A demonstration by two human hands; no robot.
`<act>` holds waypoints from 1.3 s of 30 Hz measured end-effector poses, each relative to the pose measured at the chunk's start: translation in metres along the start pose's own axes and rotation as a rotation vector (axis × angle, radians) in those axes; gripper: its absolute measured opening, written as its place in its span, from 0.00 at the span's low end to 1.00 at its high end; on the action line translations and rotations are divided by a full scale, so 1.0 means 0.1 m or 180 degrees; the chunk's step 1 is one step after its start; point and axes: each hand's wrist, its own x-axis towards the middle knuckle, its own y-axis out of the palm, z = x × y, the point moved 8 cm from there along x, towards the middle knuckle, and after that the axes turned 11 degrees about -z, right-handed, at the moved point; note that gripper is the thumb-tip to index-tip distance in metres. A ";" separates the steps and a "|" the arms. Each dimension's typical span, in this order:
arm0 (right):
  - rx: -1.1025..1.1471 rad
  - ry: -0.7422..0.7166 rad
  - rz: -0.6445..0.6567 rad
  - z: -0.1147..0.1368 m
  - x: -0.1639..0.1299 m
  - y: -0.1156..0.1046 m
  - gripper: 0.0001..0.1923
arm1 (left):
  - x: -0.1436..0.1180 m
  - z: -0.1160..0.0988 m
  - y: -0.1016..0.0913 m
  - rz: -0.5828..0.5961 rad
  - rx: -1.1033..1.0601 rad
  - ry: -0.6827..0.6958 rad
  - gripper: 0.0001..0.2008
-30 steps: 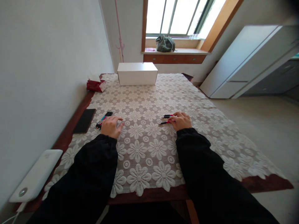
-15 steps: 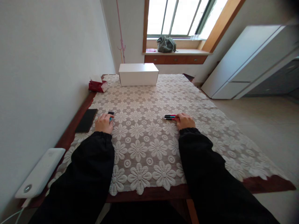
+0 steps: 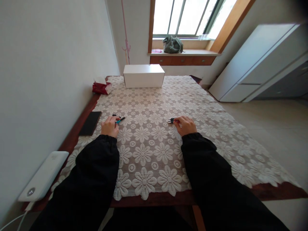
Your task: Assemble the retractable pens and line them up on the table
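- The counter [image 3: 240, 179] carries a white lace cloth [image 3: 154, 150] with a flower pattern, which covers nearly all of it.
- A closed white box [image 3: 143, 75] stands at the far end; a red tissue pack [image 3: 102, 87] lies to its left, near the wall.
- A white device [image 3: 44, 175] and a flat dark phone [image 3: 90, 123] lie along the left edge.
- The left hand [image 3: 110, 126] rests on the cloth, fingers curled around a bundle of pens [image 3: 119, 120]; a teal barrel with a black end sticks out toward the middle.
- The right hand [image 3: 185, 125] rests well apart from it, fingers closed over a second pen bundle [image 3: 171, 120], only the dark tips showing to its left.
- The pens look light, stiff and smooth, so they would likely roll or slide out of a loose bunch. Mid-barrel, gripped around all of them at once, seems the best hold.
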 end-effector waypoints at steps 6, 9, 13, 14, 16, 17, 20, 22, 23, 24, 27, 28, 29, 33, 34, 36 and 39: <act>0.0949 -0.0379 -0.0003 0.45 0.00 -0.06 0.14 | 0.01 -0.10 -0.05 -0.0344 -0.1443 -0.0348 0.10; 0.1496 -0.0333 0.0343 0.75 -0.06 -0.01 0.16 | -0.17 -0.30 0.21 0.0405 -0.2844 -0.1105 0.15; 0.1918 -0.0091 0.0767 1.05 -0.19 0.12 0.16 | -0.57 -0.72 0.49 0.1435 -0.4084 -0.1909 0.26; 0.1988 -0.0039 0.0881 1.10 -0.22 0.16 0.16 | -0.68 -0.81 0.54 0.1731 -0.4202 -0.2027 0.28; 0.2150 0.0010 0.1121 1.19 -0.29 0.23 0.16 | -0.83 -0.92 0.60 0.2091 -0.4324 -0.2167 0.30; 0.2251 0.0021 0.1234 1.23 -0.32 0.26 0.16 | -0.88 -0.95 0.61 0.2186 -0.4336 -0.2187 0.31; 0.2560 0.0125 0.1469 1.29 -0.39 0.34 0.17 | -0.93 -0.98 0.61 0.2277 -0.4228 -0.2075 0.31; 0.2693 0.0308 0.1553 1.27 -0.42 0.38 0.18 | -0.94 -1.01 0.60 0.2401 -0.4074 -0.1896 0.30; 0.2747 0.0405 0.1602 1.26 -0.43 0.39 0.19 | -0.95 -1.04 0.59 0.2469 -0.3998 -0.1795 0.29; 0.2799 0.0488 0.1665 1.26 -0.45 0.41 0.19 | -0.96 -1.06 0.58 0.2503 -0.3926 -0.1700 0.28; 0.2968 0.0616 0.1888 1.28 -0.47 0.42 0.22 | -0.96 -1.12 0.53 0.2403 -0.3768 -0.1498 0.28; 0.3022 0.0618 0.1953 1.30 -0.48 0.41 0.22 | -0.96 -1.13 0.52 0.2347 -0.3720 -0.1451 0.29; 0.3087 0.0623 0.1996 1.33 -0.48 0.39 0.23 | -0.96 -1.13 0.51 0.2299 -0.3668 -0.1400 0.29; 0.3602 0.0909 0.1996 1.39 -0.49 0.34 0.23 | -0.93 -1.16 0.45 0.2051 -0.3471 -0.1059 0.26; 0.3753 0.1050 0.2039 1.39 -0.50 0.35 0.23 | -0.91 -1.15 0.43 0.1946 -0.3418 -0.0967 0.24; 0.3917 0.1261 0.2170 1.39 -0.55 0.39 0.22 | -0.85 -1.13 0.37 0.1655 -0.3322 -0.0823 0.22; 0.3498 0.1028 0.2027 1.33 -0.54 0.41 0.22 | -0.76 -1.09 0.28 0.1224 -0.3164 -0.0602 0.25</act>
